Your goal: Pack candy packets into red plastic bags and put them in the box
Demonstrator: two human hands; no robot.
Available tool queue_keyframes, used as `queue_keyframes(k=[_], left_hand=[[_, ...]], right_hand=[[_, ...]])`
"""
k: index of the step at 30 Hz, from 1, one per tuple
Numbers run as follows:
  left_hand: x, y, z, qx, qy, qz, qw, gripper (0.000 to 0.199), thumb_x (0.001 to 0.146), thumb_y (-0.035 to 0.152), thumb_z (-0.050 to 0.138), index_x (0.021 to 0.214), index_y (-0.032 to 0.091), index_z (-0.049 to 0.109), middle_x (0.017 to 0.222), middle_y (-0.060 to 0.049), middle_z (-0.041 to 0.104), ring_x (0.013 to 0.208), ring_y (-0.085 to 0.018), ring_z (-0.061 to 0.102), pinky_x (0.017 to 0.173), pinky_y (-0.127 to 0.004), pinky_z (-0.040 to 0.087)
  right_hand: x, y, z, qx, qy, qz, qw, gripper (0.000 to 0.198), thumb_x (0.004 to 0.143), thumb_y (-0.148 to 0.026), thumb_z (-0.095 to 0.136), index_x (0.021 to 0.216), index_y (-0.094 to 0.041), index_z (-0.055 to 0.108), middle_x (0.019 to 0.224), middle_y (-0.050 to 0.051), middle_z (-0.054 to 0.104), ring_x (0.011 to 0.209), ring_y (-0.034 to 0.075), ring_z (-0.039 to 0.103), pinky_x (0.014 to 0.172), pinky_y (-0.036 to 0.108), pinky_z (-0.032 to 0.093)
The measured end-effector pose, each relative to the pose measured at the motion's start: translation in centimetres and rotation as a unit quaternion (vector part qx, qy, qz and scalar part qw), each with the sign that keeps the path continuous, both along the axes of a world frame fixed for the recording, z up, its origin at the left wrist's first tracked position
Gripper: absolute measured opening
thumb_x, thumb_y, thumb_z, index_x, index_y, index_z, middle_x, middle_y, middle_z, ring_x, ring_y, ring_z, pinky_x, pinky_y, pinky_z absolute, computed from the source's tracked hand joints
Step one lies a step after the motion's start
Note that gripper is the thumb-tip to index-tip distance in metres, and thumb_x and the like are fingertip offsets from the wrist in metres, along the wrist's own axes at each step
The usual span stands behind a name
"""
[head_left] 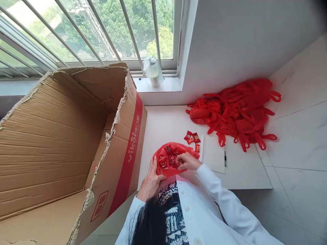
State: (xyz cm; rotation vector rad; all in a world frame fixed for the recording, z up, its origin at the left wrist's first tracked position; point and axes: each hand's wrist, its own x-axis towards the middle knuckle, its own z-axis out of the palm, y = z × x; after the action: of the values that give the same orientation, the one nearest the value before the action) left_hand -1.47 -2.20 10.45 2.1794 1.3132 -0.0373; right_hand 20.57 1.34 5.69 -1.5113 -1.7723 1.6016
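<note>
A red bag (187, 148) is held open in front of my body at the table's near edge. Inside it lie several small red wrapped packets (163, 162) with printed labels. My left hand (151, 183) grips the bag's left side, thumb towards the near rim. My right hand (188, 161) reaches into the bag from the right, its fingers curled together over the packets. What those fingers pinch, if anything, is hidden. Just beyond the bag, several loose red packets (192, 137) rest on the white table (166, 124).
A large open cardboard box (131, 149) stands at left. A white notebook (214, 154) and a pen (225, 158) lie right of the bag. Farther right is a heap of red bags (237, 112). A plastic-wrapped container (154, 72) stands on the sill by the barred window.
</note>
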Motion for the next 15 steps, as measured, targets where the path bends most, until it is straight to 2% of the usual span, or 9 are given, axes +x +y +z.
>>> queue_keyframes(k=[2, 3, 5, 7, 10, 12, 13, 15], left_hand=[[-0.6, -0.2, 0.0, 0.002, -0.008, 0.006, 1.0, 0.027, 0.087, 0.02, 0.046, 0.079, 0.022, 0.072, 0.15, 0.0, 0.022, 0.139, -0.033, 0.012, 0.097, -0.042, 0.045], [-0.8, -0.2, 0.0, 0.002, -0.012, 0.007, 1.0, 0.027, 0.087, 0.02, 0.046, 0.079, 0.021, 0.072, 0.15, 0.0, 0.022, 0.139, -0.033, 0.012, 0.099, -0.043, 0.043], [-1.1, -0.3, -0.1, -0.002, -0.016, 0.007, 1.0, 0.027, 0.088, 0.021, 0.046, 0.08, 0.021, 0.072, 0.15, 0.0, 0.022, 0.139, -0.032, 0.012, 0.102, -0.043, 0.041], [-1.1, -0.3, -0.2, -0.006, -0.017, 0.005, 1.0, 0.027, 0.087, 0.021, 0.046, 0.081, 0.021, 0.072, 0.149, 0.0, 0.024, 0.139, -0.03, 0.01, 0.102, -0.042, 0.04], [-0.8, -0.2, -0.2, -0.009, -0.015, 0.0, 1.0, 0.027, 0.087, 0.022, 0.046, 0.081, 0.021, 0.072, 0.148, 0.0, 0.027, 0.14, -0.029, 0.006, 0.101, -0.04, 0.042], [-0.6, -0.1, -0.1, -0.011, -0.01, 0.006, 1.0, 0.028, 0.087, 0.023, 0.045, 0.08, 0.021, 0.072, 0.148, 0.0, 0.027, 0.14, -0.029, 0.006, 0.098, -0.039, 0.045], [-0.4, -0.1, -0.1, -0.011, -0.008, 0.008, 1.0, 0.028, 0.087, 0.023, 0.045, 0.079, 0.021, 0.072, 0.148, 0.0, 0.027, 0.14, -0.029, 0.007, 0.097, -0.038, 0.046], [0.0, 0.0, 0.2, -0.011, -0.002, 0.007, 1.0, 0.029, 0.087, 0.021, 0.045, 0.077, 0.02, 0.072, 0.149, -0.001, 0.027, 0.139, -0.03, 0.01, 0.096, -0.038, 0.046]], right_hand=[[2.4, -0.2, 2.0, -0.054, 0.101, 0.014, 0.993, 0.022, 0.065, -0.028, 0.072, 0.079, -0.015, 0.059, 0.066, -0.004, 0.059, 0.059, 0.009, 0.055, 0.056, 0.021, 0.047], [3.6, -0.2, 2.9, -0.076, 0.161, -0.011, 0.984, 0.026, 0.066, -0.03, 0.071, 0.084, -0.017, 0.058, 0.071, -0.003, 0.061, 0.062, 0.01, 0.057, 0.058, 0.022, 0.048], [5.9, 0.0, 3.5, -0.087, 0.258, -0.121, 0.954, 0.033, 0.067, -0.033, 0.07, 0.092, -0.019, 0.054, 0.079, -0.001, 0.063, 0.067, 0.012, 0.059, 0.062, 0.025, 0.049], [7.5, 0.5, 2.1, -0.057, 0.285, -0.274, 0.917, 0.036, 0.066, -0.036, 0.07, 0.093, -0.02, 0.052, 0.082, 0.0, 0.063, 0.069, 0.012, 0.061, 0.065, 0.026, 0.049], [8.8, 1.0, -2.6, -0.054, 0.208, -0.478, 0.851, 0.036, 0.064, -0.037, 0.068, 0.089, -0.019, 0.05, 0.084, 0.002, 0.061, 0.074, 0.014, 0.061, 0.069, 0.027, 0.05], [8.8, 0.6, -5.1, -0.056, 0.091, -0.562, 0.82, 0.033, 0.064, -0.034, 0.065, 0.088, -0.018, 0.05, 0.082, 0.002, 0.058, 0.074, 0.014, 0.059, 0.067, 0.027, 0.05], [8.5, 0.2, -5.6, -0.037, 0.036, -0.584, 0.81, 0.03, 0.065, -0.033, 0.063, 0.088, -0.018, 0.05, 0.082, 0.002, 0.058, 0.075, 0.015, 0.058, 0.066, 0.026, 0.05], [7.1, -0.9, -4.8, 0.039, -0.024, -0.585, 0.809, 0.025, 0.069, -0.032, 0.06, 0.088, -0.018, 0.051, 0.083, 0.003, 0.057, 0.074, 0.014, 0.057, 0.066, 0.025, 0.049]])
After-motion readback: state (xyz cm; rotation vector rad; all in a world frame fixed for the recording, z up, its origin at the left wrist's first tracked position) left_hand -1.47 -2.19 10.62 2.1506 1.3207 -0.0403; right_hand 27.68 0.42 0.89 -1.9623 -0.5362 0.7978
